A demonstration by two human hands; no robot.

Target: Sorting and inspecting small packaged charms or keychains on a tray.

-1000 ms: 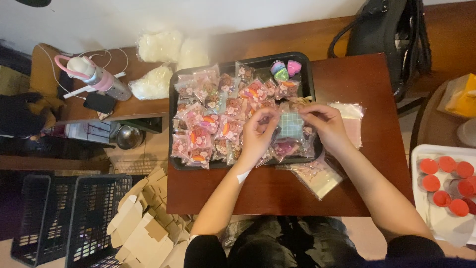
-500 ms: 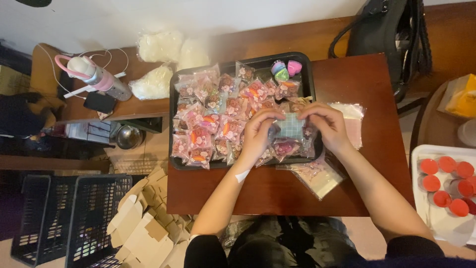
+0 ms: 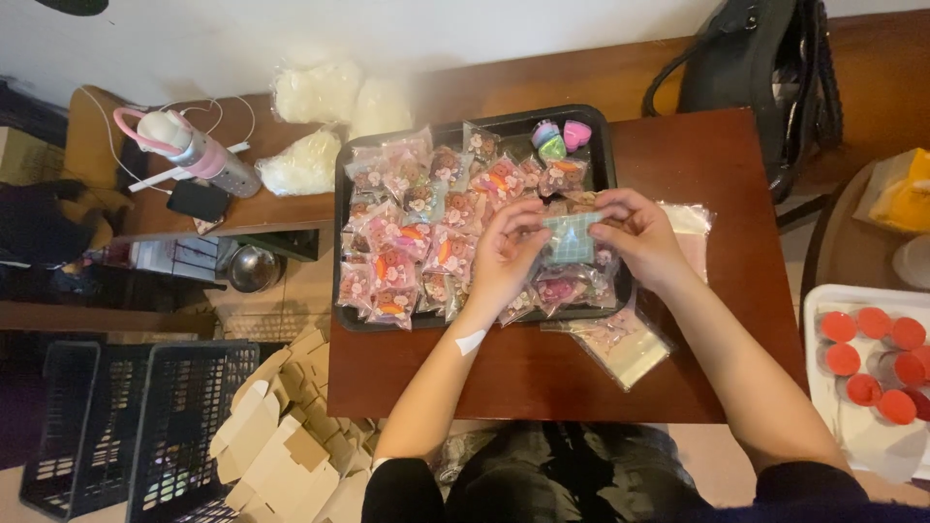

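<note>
Both hands hold one small clear packet (image 3: 572,238) with a pale green checked item inside, just above the right part of a black tray (image 3: 341,252). My left hand (image 3: 506,256) pinches the packet's left edge and my right hand (image 3: 635,237) grips its right edge. The tray is packed with several small pink patterned packets (image 3: 407,242), and small coloured toys (image 3: 560,138) sit at its far right corner. The tray rests on a dark red-brown table (image 3: 717,184).
Empty clear bags (image 3: 625,344) lie on the table near my right wrist. A white tray with red-capped jars (image 3: 872,363) stands at the right. A pink bottle (image 3: 189,150), a phone and white bags lie on a shelf to the left. Black crates (image 3: 126,416) and flat cardboard boxes (image 3: 276,455) sit on the floor.
Both hands stay on the packet over the tray, with only small finger movements along its edges.
</note>
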